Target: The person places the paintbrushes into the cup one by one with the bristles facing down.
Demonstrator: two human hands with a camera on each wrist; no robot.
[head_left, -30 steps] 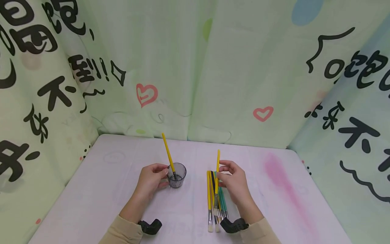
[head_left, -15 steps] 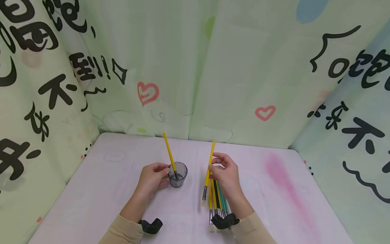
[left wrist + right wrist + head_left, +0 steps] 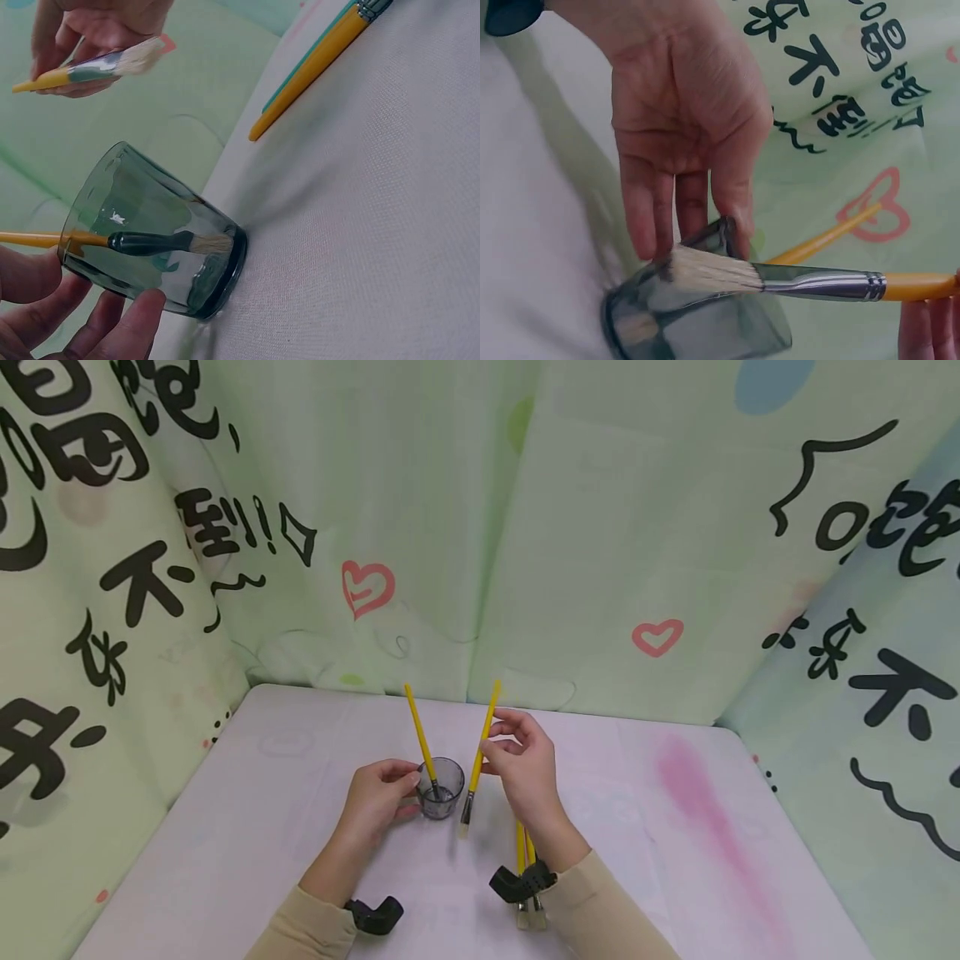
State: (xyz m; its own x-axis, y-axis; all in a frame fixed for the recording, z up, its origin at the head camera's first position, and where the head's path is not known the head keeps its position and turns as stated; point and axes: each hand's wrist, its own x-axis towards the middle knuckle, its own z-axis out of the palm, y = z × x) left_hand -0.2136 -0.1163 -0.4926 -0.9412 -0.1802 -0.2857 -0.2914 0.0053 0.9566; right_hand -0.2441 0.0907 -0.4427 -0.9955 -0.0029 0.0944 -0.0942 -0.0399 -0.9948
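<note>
My left hand (image 3: 378, 797) holds a clear grey glass (image 3: 454, 777) by its left side, thumb near the rim and fingers around the wall. Inside the glass one yellow-handled paintbrush (image 3: 420, 731) leans with its bristles down at the bottom, as the left wrist view also shows. Just right of the glass, my right hand (image 3: 528, 768) pinches a second yellow paintbrush (image 3: 477, 764) by the handle, its pale bristles (image 3: 716, 271) pointing down. This brush is outside the glass and above the tabletop; in the right wrist view it overlaps the glass.
More paintbrushes (image 3: 521, 847) lie on the table under my right wrist, partly hidden by it; yellow and teal handles (image 3: 315, 64) show in the left wrist view. A pale cloth (image 3: 675, 860) with a pink smear covers the table. Printed curtains (image 3: 570, 568) enclose the back and sides.
My right hand has lifted its yellow paintbrush from over the loose brushes and carried it left, close to the glass. The left hand and the glass stay in place.
</note>
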